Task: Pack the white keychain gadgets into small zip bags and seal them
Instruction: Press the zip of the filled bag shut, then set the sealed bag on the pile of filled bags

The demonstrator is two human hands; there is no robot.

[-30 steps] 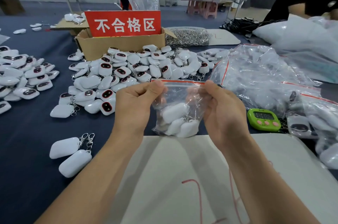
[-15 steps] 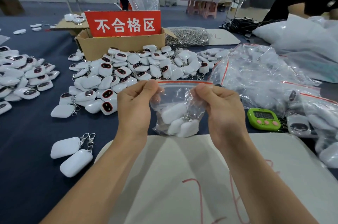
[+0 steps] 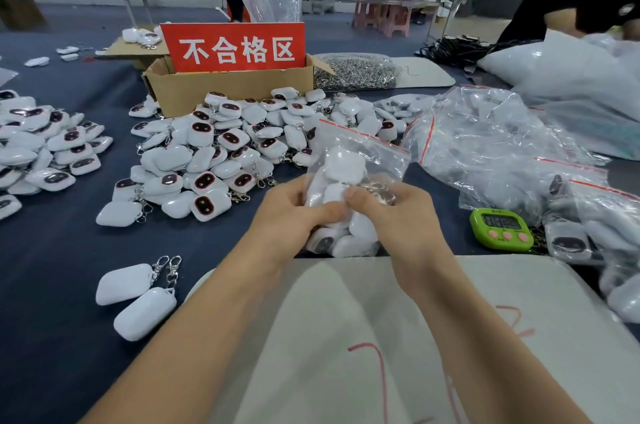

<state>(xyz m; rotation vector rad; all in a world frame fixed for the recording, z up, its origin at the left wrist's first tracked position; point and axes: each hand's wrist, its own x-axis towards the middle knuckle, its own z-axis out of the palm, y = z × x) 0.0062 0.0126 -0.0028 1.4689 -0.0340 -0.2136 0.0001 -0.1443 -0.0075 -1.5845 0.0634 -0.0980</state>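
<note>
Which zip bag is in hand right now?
The filled zip bag at centre, gripped by left hand and right hand; the other bags lie piled right.

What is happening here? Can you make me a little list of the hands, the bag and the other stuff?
left hand: grips the zip bag
right hand: grips the same bag
zip bag: clear, red strip on top, white gadgets inside
pile: loose white gadgets behind the bag, before the cardboard box
timer: green, at the right
</note>
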